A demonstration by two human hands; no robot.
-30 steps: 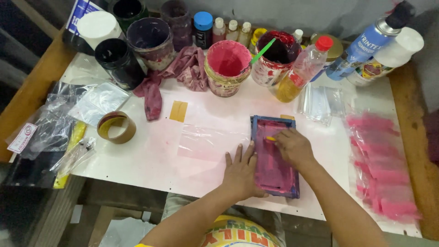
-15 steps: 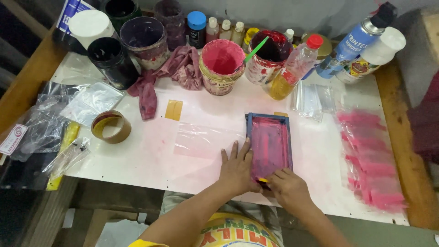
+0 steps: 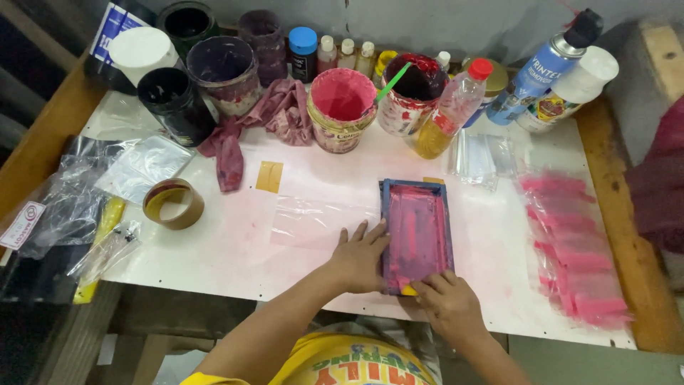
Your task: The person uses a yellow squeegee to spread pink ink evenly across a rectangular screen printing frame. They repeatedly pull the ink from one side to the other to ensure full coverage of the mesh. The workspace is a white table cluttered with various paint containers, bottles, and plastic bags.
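Note:
A small blue-framed printing screen [image 3: 416,233], smeared with pink ink, lies flat on the white table [image 3: 235,249] over a clear plastic bag [image 3: 313,222]. My left hand [image 3: 361,255] presses flat on the screen's left frame edge, fingers spread. My right hand [image 3: 449,305] is at the screen's near end, closed on a small yellow squeegee [image 3: 407,289] of which only a tip shows.
Ink tubs [image 3: 340,107], dark jars [image 3: 174,103], small bottles, a spray can [image 3: 547,63] and an oil bottle [image 3: 451,108] line the far edge. A stained rag [image 3: 258,122] and tape roll [image 3: 173,203] sit left. Pink-printed bags [image 3: 577,249] lie at right; loose plastic bags [image 3: 68,199] at left.
My right hand has drawn the squeegee down the screen from its far part to the near end. The left hand stayed on the frame.

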